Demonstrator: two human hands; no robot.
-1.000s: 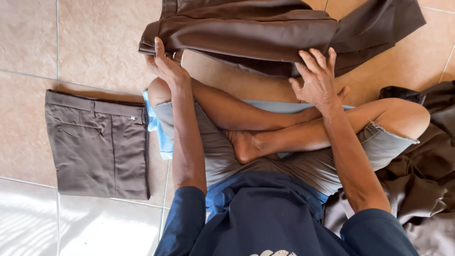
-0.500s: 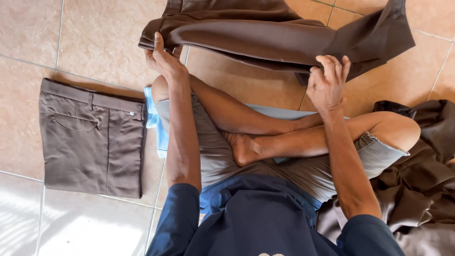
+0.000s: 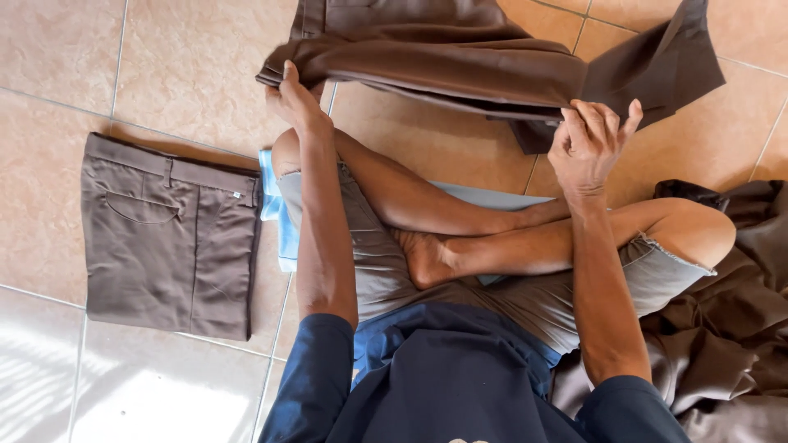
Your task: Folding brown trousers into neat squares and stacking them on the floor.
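Note:
I sit cross-legged on a tiled floor (image 3: 164,66). A pair of dark brown trousers (image 3: 460,57) lies spread across the floor in front of my knees. My left hand (image 3: 297,102) grips the near edge of the trousers at their left end. At the right, my right hand (image 3: 591,143) pinches the cloth's near edge, fingers curled around the fold. A second pair of brown trousers (image 3: 168,238), folded into a neat rectangle, lies flat to my left.
A heap of loose dark brown cloth (image 3: 722,328) is piled by my right knee. A light blue cloth (image 3: 279,221) lies under my legs.
My right hand has moved up and to the right along the trousers and now pinches their edge instead of pressing flat. The left hand holds its corner as before.

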